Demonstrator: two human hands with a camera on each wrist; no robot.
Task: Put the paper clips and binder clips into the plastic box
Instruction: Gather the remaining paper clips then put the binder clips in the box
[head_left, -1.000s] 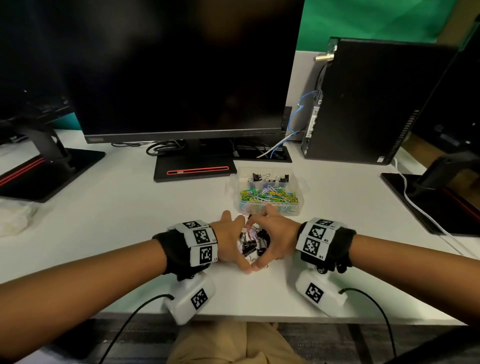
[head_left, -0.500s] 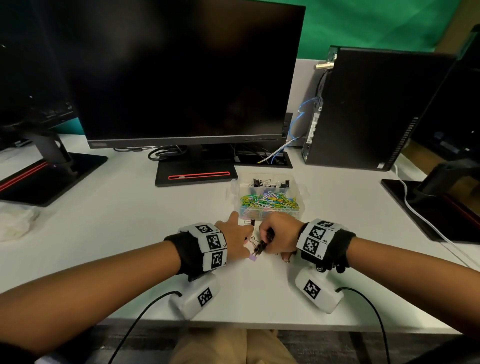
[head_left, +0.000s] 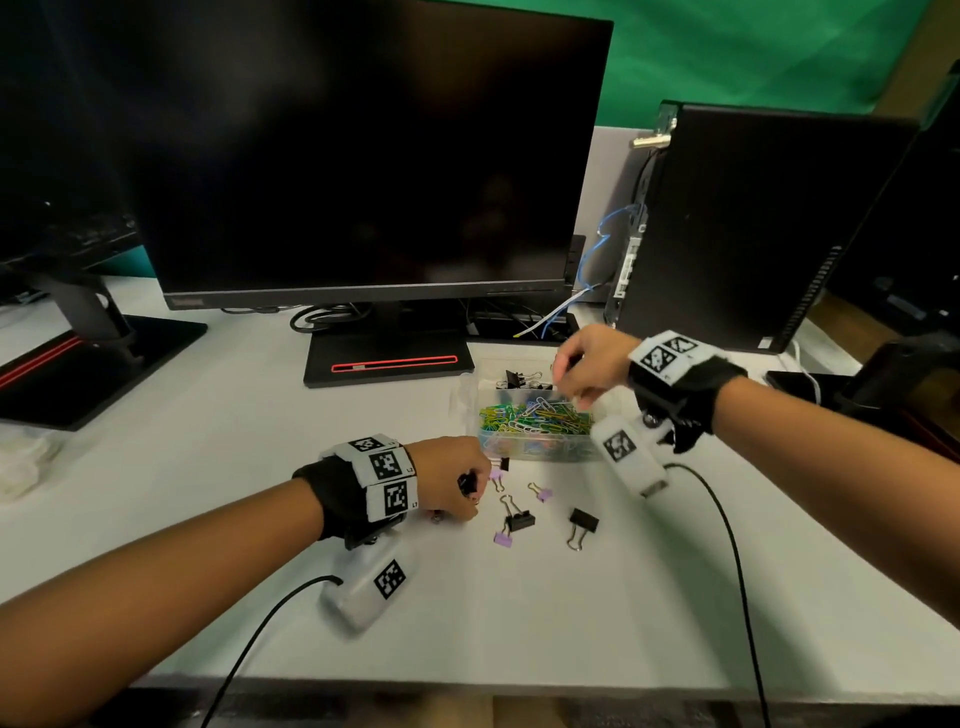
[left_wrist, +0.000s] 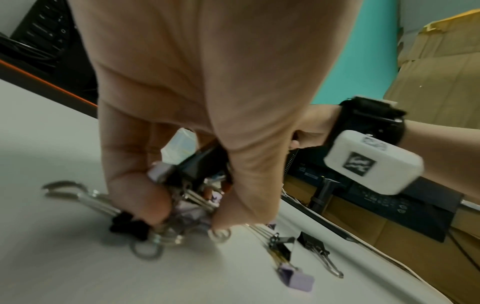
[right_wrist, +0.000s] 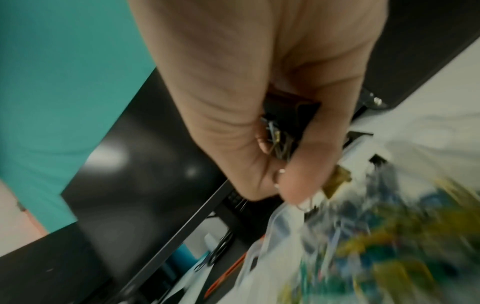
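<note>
- Head view: your right hand (head_left: 587, 366) hovers over the plastic box (head_left: 530, 451), above its far compartment of binder clips; the paper clips (head_left: 535, 418) fill the near one. Loose binder clips (head_left: 583, 521) lie on the desk (head_left: 208, 467), wire handles pointing toward you.
- Left wrist view: your left hand (left_wrist: 197, 98) curls round a bunch of binder clips (left_wrist: 182, 185) on the desk. They look light, stiff and prone to tangle; take hold by the bodies.
- Right wrist view: your fingers (right_wrist: 309, 176) close on black binder clips (right_wrist: 291, 111), handles pointing down.

plastic box (head_left: 524, 453): clear, holds colourful paper clips (head_left: 535, 418) | binder clips (head_left: 519, 519): loose beside
</note>
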